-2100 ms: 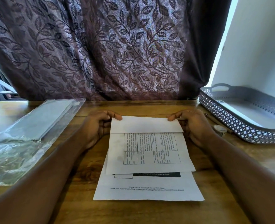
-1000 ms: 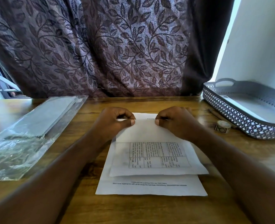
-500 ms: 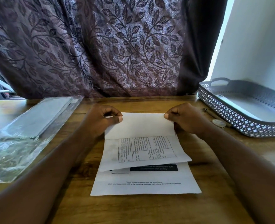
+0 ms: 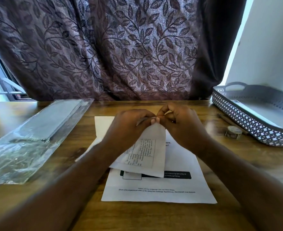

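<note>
Both hands, left [image 4: 129,125] and right [image 4: 180,124], pinching sheet [image 4: 151,147] top; since half-second ago, hands met at 12 o'clock, sheet bunched, lifted.

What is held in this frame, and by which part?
The left hand and right hand both pinch the folded printed sheet at its upper edge.

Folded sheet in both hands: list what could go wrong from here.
1. Both the left hand and right hand pinch the folded sheet at one spot, so it hangs skewed; a crease made now may come out crooked.
2. Its lower edge overlaps the printed sheet beneath and could drag it.
</note>
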Available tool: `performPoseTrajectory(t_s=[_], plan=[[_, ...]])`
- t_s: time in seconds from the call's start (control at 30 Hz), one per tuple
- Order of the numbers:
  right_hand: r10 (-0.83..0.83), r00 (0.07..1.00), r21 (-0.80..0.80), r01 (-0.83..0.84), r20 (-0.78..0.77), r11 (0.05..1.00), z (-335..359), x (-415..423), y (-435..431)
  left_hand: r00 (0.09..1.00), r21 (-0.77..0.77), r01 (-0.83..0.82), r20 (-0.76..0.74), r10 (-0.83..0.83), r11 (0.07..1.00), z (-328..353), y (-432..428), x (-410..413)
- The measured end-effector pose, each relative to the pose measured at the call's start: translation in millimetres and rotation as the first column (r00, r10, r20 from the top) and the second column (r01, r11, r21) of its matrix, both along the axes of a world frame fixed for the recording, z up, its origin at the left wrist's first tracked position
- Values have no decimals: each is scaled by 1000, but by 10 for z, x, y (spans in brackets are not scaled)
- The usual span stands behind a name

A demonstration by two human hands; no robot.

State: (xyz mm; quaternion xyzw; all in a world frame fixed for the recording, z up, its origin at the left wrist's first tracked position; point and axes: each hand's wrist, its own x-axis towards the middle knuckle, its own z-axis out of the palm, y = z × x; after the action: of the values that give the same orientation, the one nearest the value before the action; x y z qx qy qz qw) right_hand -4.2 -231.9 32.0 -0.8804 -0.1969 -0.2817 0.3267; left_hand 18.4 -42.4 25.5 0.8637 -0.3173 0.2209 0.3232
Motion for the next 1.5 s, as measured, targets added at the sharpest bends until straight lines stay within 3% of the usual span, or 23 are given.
performPoseTrajectory(t_s=[0.3,0.5,0.77,1.03,1.13,1.3,1.37,1.43,1.5], plan=[[7,994,107,5,-109,994,-50,102,-172,990,50,-102,107,97,993,-32,165,96],[-22,989,109,38,-146,993,-46,158,-377,978,109,-210,20,210,971,-36,308,207],[-101,978,139,128,-184,982,-97,223,-568,942,-45,-312,-145,303,949,-97,517,338],[-37,964,331,126,-263,935,-106,237,-589,939,-322,-273,-293,179,907,-157,601,418],[107,932,474,74,-345,878,-105,198,-581,942,-346,-264,-293,164,900,-144,605,394],[151,899,499,83,-411,863,-109,194,-614,950,-368,-244,-278,144,897,-136,596,339],[159,902,548,98,-402,831,-107,199,-609,923,-474,-209,-386,12,855,-128,558,318],[182,905,612,103,-385,784,-100,189,-597,827,-612,-188,-521,-212,768,-119,501,309],[208,901,672,115,-381,731,-93,175,-587,780,-632,-149,-547,-302,760,-144,461,328]])
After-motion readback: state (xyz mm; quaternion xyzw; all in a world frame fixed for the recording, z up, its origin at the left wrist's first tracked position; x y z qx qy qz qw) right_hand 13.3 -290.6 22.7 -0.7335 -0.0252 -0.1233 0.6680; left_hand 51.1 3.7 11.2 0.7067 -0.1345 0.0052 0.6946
